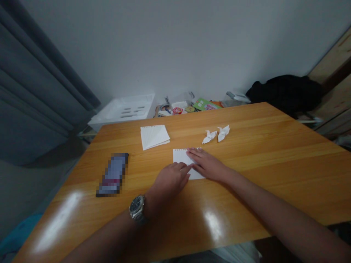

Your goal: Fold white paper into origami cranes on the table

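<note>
A white sheet of paper [179,156] with a row of holes along its far edge lies flat on the wooden table [274,157]. My right hand [208,164] rests on the sheet's right side, palm down with its fingers stretched out. On the near left part of the sheet is my left hand [174,177], its index finger pointing right and the other fingers curled; whether it pinches the paper is hidden. Two folded paper birds [210,137] [223,133] stand beyond my right hand. A stack of lined paper [154,137] lies farther back on the left.
A phone [113,175], blurred out, lies left of my left hand. Behind the table's far edge are a white tray [123,107], a green booklet [205,105] with assorted small items, and a black bag [285,91]. A grey curtain [35,73] hangs at the left.
</note>
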Demonstrator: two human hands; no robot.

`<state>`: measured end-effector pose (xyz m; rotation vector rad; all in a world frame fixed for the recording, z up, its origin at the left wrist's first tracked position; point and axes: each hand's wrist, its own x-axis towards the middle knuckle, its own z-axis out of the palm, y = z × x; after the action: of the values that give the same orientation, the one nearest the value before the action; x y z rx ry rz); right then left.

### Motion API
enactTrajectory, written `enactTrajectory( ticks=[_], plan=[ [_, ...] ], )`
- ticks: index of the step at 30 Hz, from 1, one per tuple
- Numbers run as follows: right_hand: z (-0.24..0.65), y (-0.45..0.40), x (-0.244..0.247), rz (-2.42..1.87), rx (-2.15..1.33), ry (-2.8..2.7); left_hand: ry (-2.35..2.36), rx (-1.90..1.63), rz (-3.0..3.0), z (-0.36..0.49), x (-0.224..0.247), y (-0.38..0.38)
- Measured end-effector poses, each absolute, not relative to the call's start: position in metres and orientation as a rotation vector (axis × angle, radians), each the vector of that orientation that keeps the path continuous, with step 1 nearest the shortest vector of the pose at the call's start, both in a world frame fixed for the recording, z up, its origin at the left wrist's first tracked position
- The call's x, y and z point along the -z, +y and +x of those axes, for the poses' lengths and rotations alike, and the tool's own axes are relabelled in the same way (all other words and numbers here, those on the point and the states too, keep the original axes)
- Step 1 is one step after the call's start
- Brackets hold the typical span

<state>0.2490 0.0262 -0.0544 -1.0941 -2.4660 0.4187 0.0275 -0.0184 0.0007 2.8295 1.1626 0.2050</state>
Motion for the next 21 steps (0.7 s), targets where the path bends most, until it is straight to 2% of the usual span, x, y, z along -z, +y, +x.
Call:
enactTrajectory(
  ticks=[7, 13, 21],
  plan=[
    [0.249, 0.028, 0.055, -1.122, -0.415, -2.495, 1.403, -0.419, 2.802, 0.024, 0.023, 0.003],
    [0.251, 0.029, 0.055, -1.113, -0.418, -2.495, 1.443, -0.395, 2.864, 0.022, 0.046, 0.006],
    [0.236, 0.021, 0.046, -1.164, -0.284, -2.5, 1.494, -0.377, 2.893, 0.024, 0.046, 0.001]
  ],
)
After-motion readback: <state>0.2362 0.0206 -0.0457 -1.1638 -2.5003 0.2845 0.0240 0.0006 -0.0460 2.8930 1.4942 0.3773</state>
